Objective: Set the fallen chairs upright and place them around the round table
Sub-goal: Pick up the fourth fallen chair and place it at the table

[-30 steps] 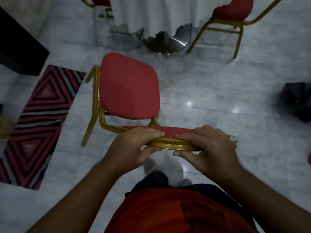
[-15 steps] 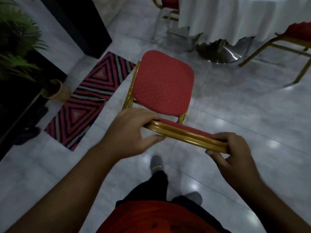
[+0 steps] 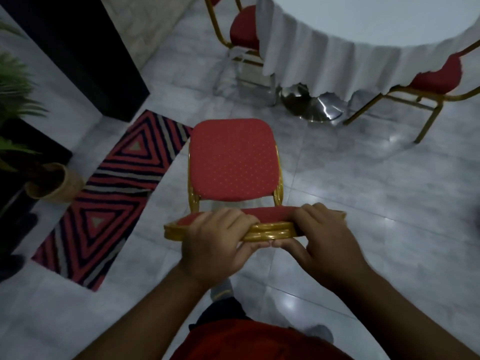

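A red-cushioned chair (image 3: 232, 159) with a gold metal frame stands upright in front of me, its seat facing the round table (image 3: 363, 35). My left hand (image 3: 218, 242) and my right hand (image 3: 319, 237) both grip the top rail of its backrest, close together, thumbs under the gold edge. The table wears a long white cloth over a shiny metal base (image 3: 311, 105). Two more red chairs stand at it: one at its left side (image 3: 244, 29), one at its right side (image 3: 439, 76).
A striped red, black and grey rug (image 3: 109, 193) lies on the pale marble floor to the left. A potted plant in a woven basket (image 3: 54, 180) stands at far left, and a dark cabinet (image 3: 78, 48) behind it. Open floor separates the held chair from the table.
The chair has turned square to me and come nearer the table. My right hand slid inward along the backrest toward my left hand. The view has risen, showing more of the table.
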`<act>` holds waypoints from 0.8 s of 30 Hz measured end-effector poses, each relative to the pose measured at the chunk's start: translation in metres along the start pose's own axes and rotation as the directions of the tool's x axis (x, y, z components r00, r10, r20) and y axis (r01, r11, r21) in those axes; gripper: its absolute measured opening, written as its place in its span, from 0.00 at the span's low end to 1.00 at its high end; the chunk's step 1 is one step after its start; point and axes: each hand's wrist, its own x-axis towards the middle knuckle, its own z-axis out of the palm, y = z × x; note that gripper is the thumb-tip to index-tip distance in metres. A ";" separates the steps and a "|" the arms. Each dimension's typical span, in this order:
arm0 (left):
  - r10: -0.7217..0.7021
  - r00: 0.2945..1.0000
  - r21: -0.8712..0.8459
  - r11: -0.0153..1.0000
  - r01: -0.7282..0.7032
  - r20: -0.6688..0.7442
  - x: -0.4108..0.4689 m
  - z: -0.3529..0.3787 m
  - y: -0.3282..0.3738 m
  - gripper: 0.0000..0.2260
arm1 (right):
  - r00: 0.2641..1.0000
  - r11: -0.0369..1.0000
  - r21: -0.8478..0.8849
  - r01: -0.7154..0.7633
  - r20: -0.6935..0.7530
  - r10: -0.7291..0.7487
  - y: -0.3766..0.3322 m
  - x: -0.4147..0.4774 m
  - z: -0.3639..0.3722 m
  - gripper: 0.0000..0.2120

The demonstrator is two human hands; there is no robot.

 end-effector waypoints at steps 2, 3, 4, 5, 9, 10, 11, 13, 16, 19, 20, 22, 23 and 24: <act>-0.020 1.000 -0.068 0.997 0.021 0.011 0.002 0.006 -0.009 0.17 | 1.000 1.000 -0.020 -0.017 0.003 0.017 -0.001 0.004 0.000 0.26; -0.024 1.000 -0.099 0.995 0.025 0.013 0.003 0.010 -0.012 0.17 | 1.000 0.999 -0.026 -0.022 -0.005 0.022 -0.001 0.006 0.000 0.26; -0.025 1.000 -0.132 0.991 0.027 0.016 0.005 0.014 -0.014 0.17 | 0.999 0.999 -0.028 -0.030 -0.019 0.030 -0.001 0.007 0.000 0.25; -0.022 1.000 -0.167 0.986 0.026 0.022 0.009 0.018 -0.016 0.16 | 0.999 0.999 -0.027 -0.042 -0.034 0.041 0.000 0.007 -0.001 0.25; 0.039 0.999 -0.249 0.968 -0.030 0.034 0.035 0.035 -0.015 0.16 | 0.991 0.994 -0.035 -0.108 -0.087 0.104 0.014 0.007 -0.010 0.24; 0.056 0.997 -0.261 0.964 -0.042 0.048 0.043 0.040 -0.013 0.16 | 0.988 0.992 -0.036 -0.124 -0.094 0.120 0.020 0.005 -0.012 0.24; 0.075 0.995 -0.274 0.960 -0.055 0.063 0.052 0.045 -0.011 0.16 | 0.985 0.989 -0.035 -0.142 -0.105 0.138 0.027 0.003 -0.015 0.24; 0.120 0.989 -0.291 0.952 -0.090 0.085 0.071 0.057 -0.006 0.14 | 0.973 0.982 -0.022 -0.189 -0.137 0.184 0.043 0.001 -0.020 0.22; 0.167 0.978 -0.314 0.942 -0.120 0.128 0.105 0.075 0.005 0.14 | 0.954 0.971 0.006 -0.239 -0.183 0.236 0.073 0.004 -0.030 0.19; 0.161 0.971 -0.353 0.931 -0.090 0.178 0.142 0.087 0.020 0.16 | 0.947 0.969 0.057 -0.239 -0.208 0.245 0.107 0.012 -0.047 0.19; 0.147 0.969 -0.366 0.928 -0.067 0.197 0.154 0.090 0.024 0.16 | 0.946 0.967 0.078 -0.241 -0.206 0.252 0.119 0.015 -0.053 0.18; 0.114 0.969 -0.342 0.939 -0.033 0.219 0.175 0.099 0.034 0.16 | 0.938 0.960 0.082 -0.268 -0.207 0.279 0.146 0.021 -0.061 0.17; 0.088 0.972 -0.309 0.951 -0.017 0.218 0.186 0.105 0.038 0.15 | 0.930 0.955 0.063 -0.289 -0.219 0.296 0.160 0.024 -0.064 0.18; 0.054 0.977 -0.273 0.962 0.005 0.207 0.197 0.112 0.043 0.14 | 0.921 0.951 0.048 -0.307 -0.235 0.309 0.175 0.028 -0.067 0.18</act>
